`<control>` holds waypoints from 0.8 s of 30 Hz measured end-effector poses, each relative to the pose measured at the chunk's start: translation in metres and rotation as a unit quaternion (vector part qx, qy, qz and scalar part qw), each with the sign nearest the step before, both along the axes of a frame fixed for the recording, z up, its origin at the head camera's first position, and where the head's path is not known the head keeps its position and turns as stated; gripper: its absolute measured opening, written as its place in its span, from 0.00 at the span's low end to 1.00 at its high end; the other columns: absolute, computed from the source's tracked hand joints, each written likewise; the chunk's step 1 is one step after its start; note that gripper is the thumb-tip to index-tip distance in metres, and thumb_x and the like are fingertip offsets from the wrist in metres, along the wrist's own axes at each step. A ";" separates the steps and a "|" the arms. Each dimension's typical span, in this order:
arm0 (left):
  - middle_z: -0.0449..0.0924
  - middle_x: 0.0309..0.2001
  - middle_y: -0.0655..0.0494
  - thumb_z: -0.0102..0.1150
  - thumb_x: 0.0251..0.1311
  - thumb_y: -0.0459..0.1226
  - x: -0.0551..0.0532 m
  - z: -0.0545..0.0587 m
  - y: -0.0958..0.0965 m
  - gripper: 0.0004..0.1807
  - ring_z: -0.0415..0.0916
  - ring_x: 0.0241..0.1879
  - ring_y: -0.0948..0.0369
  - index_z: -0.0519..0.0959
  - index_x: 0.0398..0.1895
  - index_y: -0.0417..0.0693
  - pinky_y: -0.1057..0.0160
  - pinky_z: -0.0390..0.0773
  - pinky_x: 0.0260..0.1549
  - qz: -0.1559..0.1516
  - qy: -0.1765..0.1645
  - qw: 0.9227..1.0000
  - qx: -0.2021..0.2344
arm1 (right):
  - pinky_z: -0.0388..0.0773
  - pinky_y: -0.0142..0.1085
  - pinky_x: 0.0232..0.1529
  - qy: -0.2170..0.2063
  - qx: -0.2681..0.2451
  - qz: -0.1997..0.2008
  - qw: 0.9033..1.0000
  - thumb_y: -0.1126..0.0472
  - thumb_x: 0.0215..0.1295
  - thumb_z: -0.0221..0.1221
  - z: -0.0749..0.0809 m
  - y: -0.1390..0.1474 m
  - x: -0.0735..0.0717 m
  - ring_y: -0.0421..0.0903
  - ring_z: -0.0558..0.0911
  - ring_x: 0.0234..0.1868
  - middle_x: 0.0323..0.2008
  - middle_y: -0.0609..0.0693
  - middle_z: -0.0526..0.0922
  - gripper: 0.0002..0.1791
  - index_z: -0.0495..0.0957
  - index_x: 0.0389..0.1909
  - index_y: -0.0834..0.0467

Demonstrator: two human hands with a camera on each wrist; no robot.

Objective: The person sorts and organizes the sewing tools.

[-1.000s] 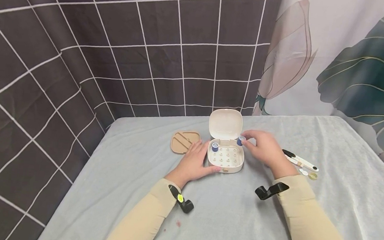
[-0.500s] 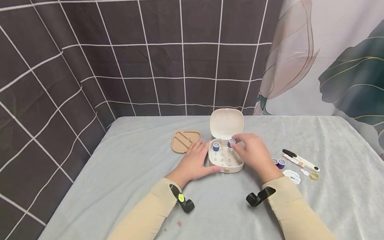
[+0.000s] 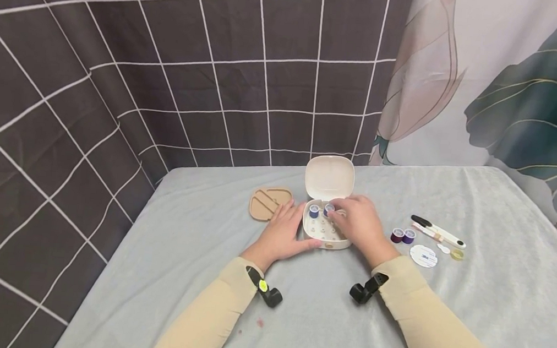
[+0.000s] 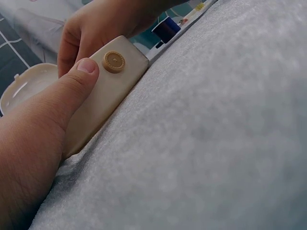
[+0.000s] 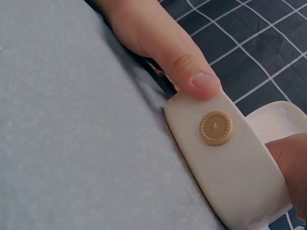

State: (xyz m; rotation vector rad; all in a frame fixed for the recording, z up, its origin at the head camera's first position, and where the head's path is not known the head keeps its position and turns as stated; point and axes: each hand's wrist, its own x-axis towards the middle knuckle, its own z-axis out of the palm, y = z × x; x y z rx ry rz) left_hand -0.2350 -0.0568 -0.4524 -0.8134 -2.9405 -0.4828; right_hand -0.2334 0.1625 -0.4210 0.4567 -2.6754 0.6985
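A small cream sewing box [image 3: 336, 246] stands with its lid [image 3: 329, 177] raised, rows of pegs showing inside. My left hand [image 3: 280, 234] rests against its left side with fairly straight fingers, and the thumb [image 5: 204, 85] lies on the front near a tan button-shaped clasp [image 4: 113, 62]. Over the back row, my right hand [image 3: 360, 225] pinches a blue thread spool [image 3: 328, 209] between thumb and fingertips. Whether that spool touches a peg cannot be seen. Another blue spool [image 3: 314, 211] sits upright at the box's back left.
Right of the box stand a dark red spool [image 3: 397, 236] and a purple spool [image 3: 409, 237]. Near them lie a white round sticker [image 3: 423, 256], a black-and-white pen-like tool [image 3: 438, 232] and a yellowish disc [image 3: 457, 255]. A tan divided tray [image 3: 263, 206] lies left.
My right hand has carried the blue spool leftward from the box's back right corner to beside the other blue spool, uncovering the spools and sticker on the table. The left hand has stayed put.
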 end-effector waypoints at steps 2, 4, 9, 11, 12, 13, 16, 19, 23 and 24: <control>0.58 0.78 0.49 0.54 0.57 0.73 0.000 0.000 0.000 0.58 0.42 0.80 0.51 0.53 0.80 0.48 0.52 0.39 0.78 -0.001 0.000 1.000 0.001 | 0.70 0.57 0.60 -0.003 0.006 0.002 1.000 0.58 0.64 0.68 0.001 -0.001 0.000 0.62 0.79 0.53 0.40 0.53 0.89 0.14 0.86 0.48 0.59; 0.58 0.77 0.49 0.54 0.57 0.73 0.000 -0.001 0.000 0.58 0.42 0.80 0.50 0.53 0.80 0.47 0.52 0.39 0.78 -0.001 0.000 1.000 0.003 | 0.70 0.57 0.58 -0.004 0.016 0.001 1.000 0.58 0.63 0.68 0.003 -0.002 -0.001 0.62 0.80 0.52 0.39 0.52 0.89 0.14 0.87 0.47 0.58; 0.58 0.77 0.48 0.53 0.57 0.73 -0.001 0.000 0.000 0.58 0.42 0.80 0.51 0.53 0.80 0.46 0.52 0.38 0.78 0.000 0.001 1.000 0.003 | 0.72 0.57 0.54 -0.012 0.032 -0.009 0.999 0.57 0.63 0.68 0.009 -0.007 -0.004 0.60 0.80 0.48 0.38 0.51 0.89 0.13 0.88 0.46 0.58; 0.58 0.77 0.49 0.53 0.57 0.73 -0.001 0.000 -0.001 0.58 0.42 0.80 0.51 0.53 0.80 0.46 0.52 0.39 0.78 -0.001 0.002 1.000 0.004 | 0.72 0.57 0.54 -0.023 0.034 -0.016 0.999 0.56 0.63 0.68 0.010 -0.009 -0.005 0.60 0.80 0.48 0.38 0.51 0.89 0.13 0.88 0.46 0.58; 0.58 0.77 0.49 0.53 0.57 0.73 -0.001 0.000 -0.001 0.58 0.42 0.80 0.51 0.53 0.80 0.46 0.52 0.39 0.78 -0.001 0.003 1.000 0.005 | 0.71 0.57 0.54 -0.029 0.036 -0.019 0.999 0.56 0.63 0.68 0.010 -0.011 -0.006 0.60 0.80 0.48 0.38 0.51 0.90 0.13 0.88 0.46 0.58; 0.58 0.78 0.49 0.53 0.57 0.73 -0.001 0.000 0.000 0.58 0.42 0.80 0.51 0.53 0.80 0.47 0.52 0.38 0.78 -0.002 0.003 1.000 0.006 | 0.71 0.57 0.54 -0.033 0.037 -0.023 0.998 0.56 0.63 0.68 0.010 -0.012 -0.006 0.60 0.80 0.49 0.38 0.51 0.90 0.14 0.88 0.46 0.58; 0.58 0.78 0.49 0.53 0.56 0.74 -0.001 0.000 0.000 0.58 0.42 0.80 0.51 0.52 0.81 0.47 0.52 0.38 0.78 -0.004 0.002 1.000 0.010 | 0.71 0.57 0.55 -0.044 0.039 -0.033 0.998 0.56 0.63 0.69 0.010 -0.014 -0.007 0.60 0.79 0.49 0.38 0.51 0.90 0.14 0.88 0.46 0.58; 0.58 0.78 0.49 0.54 0.57 0.73 -0.001 0.000 -0.001 0.58 0.42 0.80 0.50 0.52 0.81 0.47 0.52 0.38 0.78 -0.004 0.000 1.000 0.011 | 0.71 0.56 0.55 -0.046 0.039 -0.040 0.997 0.56 0.62 0.69 0.010 -0.016 -0.007 0.60 0.79 0.49 0.38 0.52 0.90 0.14 0.88 0.46 0.58; 0.58 0.77 0.49 0.54 0.57 0.73 -0.001 0.000 -0.001 0.58 0.43 0.80 0.50 0.53 0.80 0.47 0.51 0.39 0.78 -0.004 0.004 1.000 0.008 | 0.70 0.56 0.56 -0.051 0.038 -0.048 0.997 0.55 0.62 0.69 0.009 -0.017 -0.007 0.60 0.79 0.49 0.38 0.52 0.90 0.15 0.88 0.46 0.58; 0.59 0.77 0.49 0.54 0.57 0.73 -0.001 0.000 -0.001 0.58 0.43 0.80 0.50 0.53 0.80 0.47 0.51 0.39 0.78 -0.003 0.004 1.000 0.007 | 0.70 0.56 0.56 -0.052 0.039 -0.050 0.997 0.55 0.62 0.69 0.009 -0.018 -0.007 0.60 0.79 0.49 0.38 0.52 0.90 0.15 0.88 0.46 0.58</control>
